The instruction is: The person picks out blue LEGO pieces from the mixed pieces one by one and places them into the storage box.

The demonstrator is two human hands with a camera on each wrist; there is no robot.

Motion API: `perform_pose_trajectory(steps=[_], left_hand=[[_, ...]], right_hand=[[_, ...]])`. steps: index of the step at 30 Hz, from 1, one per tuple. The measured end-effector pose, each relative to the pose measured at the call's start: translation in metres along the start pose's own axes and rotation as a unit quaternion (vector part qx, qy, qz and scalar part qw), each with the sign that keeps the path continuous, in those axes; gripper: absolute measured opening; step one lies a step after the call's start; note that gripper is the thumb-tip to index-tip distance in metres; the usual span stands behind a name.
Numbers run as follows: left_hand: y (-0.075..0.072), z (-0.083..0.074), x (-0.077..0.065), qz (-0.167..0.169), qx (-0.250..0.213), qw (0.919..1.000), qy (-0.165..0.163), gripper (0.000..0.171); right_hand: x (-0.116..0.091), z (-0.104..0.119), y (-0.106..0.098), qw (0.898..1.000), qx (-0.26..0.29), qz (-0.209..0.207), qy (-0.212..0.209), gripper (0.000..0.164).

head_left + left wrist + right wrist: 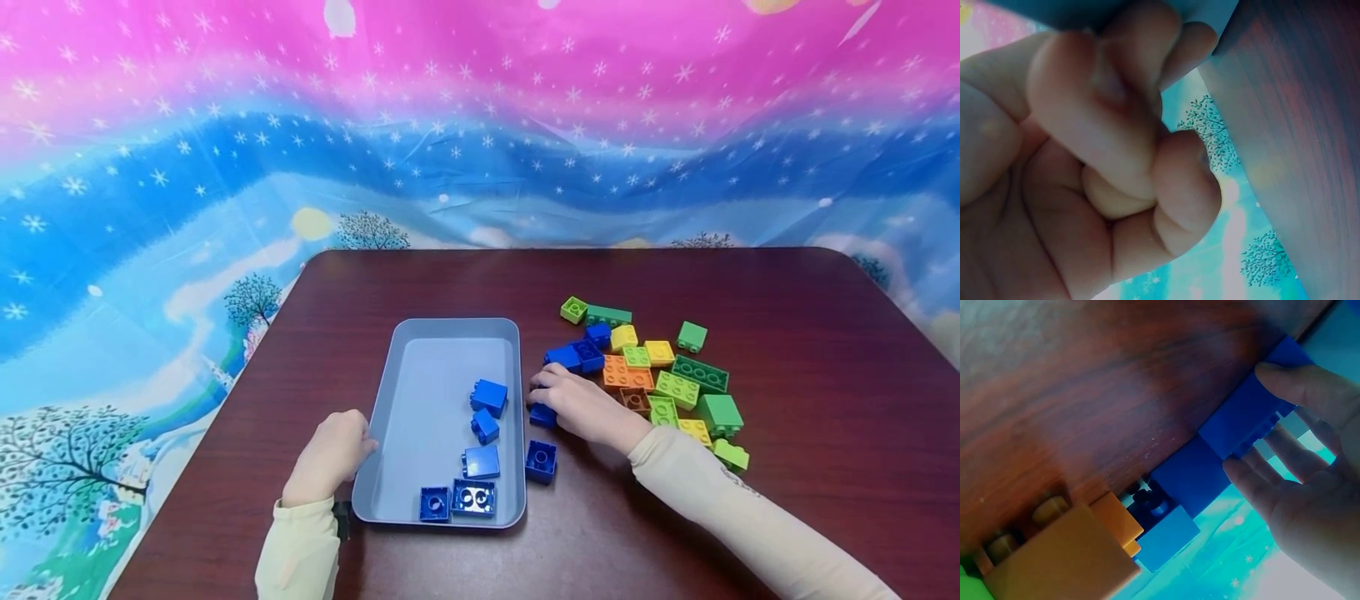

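The right hand (pixel 581 404) reaches in from the side, and in its wrist view the thumb and a fingertip pinch a blue block (pixel 1244 415) from opposite edges. The left hand (pixel 333 450) has its fingers curled in on themselves and grips no block; it sits at the near left edge of the tray (pixel 420 400), and whether it touches the rim I cannot tell. Between the two hands, inside the tray, lie five blue blocks (pixel 481 462), loose and on the side nearer the right hand. That much looks done, if the work is gathering the blue ones there; every block in the tray is blue. What seems left is the pinched block, a single blue block (pixel 542 462) on the table (pixel 637 533) nearer the person than the right hand, and a small cluster of blue blocks (pixel 587 356) just beyond its fingers, so the gathering looks roughly half finished. The green blocks (pixel 720 414), yellow blocks (pixel 659 352), orange blocks (pixel 615 371) and a brown block (pixel 636 401) lie beyond and beside the right wrist, all outside the tray.
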State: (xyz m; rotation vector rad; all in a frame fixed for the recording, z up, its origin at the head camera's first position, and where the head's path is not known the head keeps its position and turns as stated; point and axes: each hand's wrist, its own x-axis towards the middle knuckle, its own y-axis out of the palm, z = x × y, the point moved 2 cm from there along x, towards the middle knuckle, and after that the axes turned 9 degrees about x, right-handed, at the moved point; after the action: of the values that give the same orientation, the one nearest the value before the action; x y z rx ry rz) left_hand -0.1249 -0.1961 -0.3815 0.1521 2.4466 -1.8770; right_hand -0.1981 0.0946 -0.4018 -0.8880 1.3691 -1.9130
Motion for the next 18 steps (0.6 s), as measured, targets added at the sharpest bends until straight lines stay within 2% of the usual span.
perform_pose_trajectory(steps=[5,18], left_hand=[[0.0009,0.0002,-0.0003,-0.001,-0.007,1.0,-0.004,0.044],[-0.0002,-0.0002,-0.001,-0.004,-0.002,1.0,0.001,0.043]], right_hand=[[-0.0002,0.001,0.0009,1.0,-0.002,-0.017,-0.003,0.029],[-0.001,0.0031,-0.0032,1.0,0.008,-0.013,0.003,0.035]])
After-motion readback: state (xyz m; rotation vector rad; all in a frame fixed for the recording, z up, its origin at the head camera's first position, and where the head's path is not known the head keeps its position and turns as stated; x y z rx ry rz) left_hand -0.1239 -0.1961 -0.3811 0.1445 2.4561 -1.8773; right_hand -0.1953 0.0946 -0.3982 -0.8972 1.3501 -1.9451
